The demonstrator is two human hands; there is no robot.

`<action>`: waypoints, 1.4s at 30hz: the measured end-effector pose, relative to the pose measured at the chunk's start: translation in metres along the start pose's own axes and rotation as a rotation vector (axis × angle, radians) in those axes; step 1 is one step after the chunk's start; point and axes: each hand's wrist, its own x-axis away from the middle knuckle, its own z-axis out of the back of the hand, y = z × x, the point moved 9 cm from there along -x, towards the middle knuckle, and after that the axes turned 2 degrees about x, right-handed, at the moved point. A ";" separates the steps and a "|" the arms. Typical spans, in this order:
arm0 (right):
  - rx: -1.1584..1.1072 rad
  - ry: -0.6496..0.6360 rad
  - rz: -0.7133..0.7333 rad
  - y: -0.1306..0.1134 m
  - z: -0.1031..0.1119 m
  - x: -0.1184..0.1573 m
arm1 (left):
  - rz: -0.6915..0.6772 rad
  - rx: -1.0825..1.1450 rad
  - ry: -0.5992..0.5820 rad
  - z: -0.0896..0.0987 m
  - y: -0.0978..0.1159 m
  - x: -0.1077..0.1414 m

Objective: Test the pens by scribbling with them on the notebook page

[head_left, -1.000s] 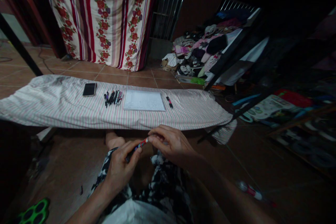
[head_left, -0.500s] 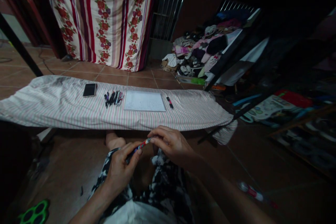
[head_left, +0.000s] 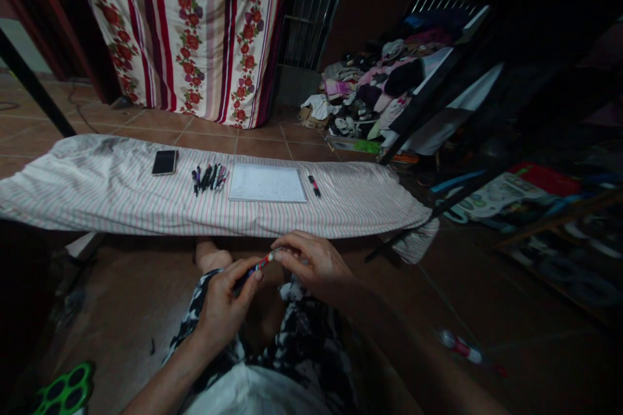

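Observation:
A multicoloured pen [head_left: 265, 262] is held in front of my lap, just short of the cloth-covered table edge. My left hand [head_left: 228, 295] is closed round its dark blue lower part. At the other end, my right hand [head_left: 311, 262] pinches the pale tip between thumb and fingers, partly hiding it. Beyond the hands, a spiral notebook [head_left: 267, 183] lies open on the striped cloth [head_left: 360, 207]. Left of it rests a row of several pens [head_left: 210, 178], and to its right a lone black and red pen [head_left: 315, 186].
A phone [head_left: 165, 163] lies at the table's left. On the floor are a green object with round holes [head_left: 65, 389], a small dark piece [head_left: 152, 346] and a bottle [head_left: 460, 346]. A clothes pile [head_left: 370, 87] and a floral curtain [head_left: 195, 39] stand behind.
The view has shifted slightly. Both hands keep their hold on the multicoloured pen, with only small finger movement at its tip. Things on the table have not moved.

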 end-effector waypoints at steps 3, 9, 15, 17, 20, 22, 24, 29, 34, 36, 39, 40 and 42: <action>-0.075 0.005 0.014 0.003 0.001 0.000 | 0.097 0.077 0.015 0.001 -0.005 -0.002; -0.046 -0.013 -0.009 0.003 0.004 -0.001 | 0.070 0.047 -0.032 -0.005 -0.001 -0.003; 0.041 0.022 -0.052 0.002 0.009 -0.001 | -0.067 -0.041 -0.001 -0.004 0.010 -0.004; 0.039 0.041 -0.052 0.002 0.009 0.000 | -0.084 -0.051 0.002 -0.004 0.011 -0.004; -0.057 0.056 -0.049 0.006 0.008 0.002 | -0.044 -0.044 0.000 -0.005 0.007 -0.004; -0.140 0.061 -0.052 0.010 0.007 0.003 | 0.010 -0.011 -0.001 -0.004 0.003 -0.005; -0.171 0.062 -0.035 0.011 0.006 0.003 | 0.056 0.036 -0.003 -0.005 -0.001 -0.005; -0.124 0.055 0.008 0.008 0.007 0.002 | 0.077 0.066 -0.026 -0.007 -0.003 -0.004; -0.072 0.026 -0.036 0.010 0.007 0.002 | 0.019 0.003 -0.037 -0.008 0.000 -0.004; -0.052 0.017 -0.043 0.009 0.007 0.002 | -0.013 -0.020 -0.029 -0.007 0.003 -0.004; -0.038 0.027 -0.060 0.010 0.007 0.002 | -0.049 -0.031 -0.020 -0.007 0.005 -0.005; -0.044 0.031 -0.068 0.010 0.006 0.003 | -0.050 -0.029 -0.018 -0.006 0.005 -0.005; -0.081 0.037 -0.090 0.013 0.005 0.003 | -0.036 -0.019 -0.022 -0.006 0.004 -0.005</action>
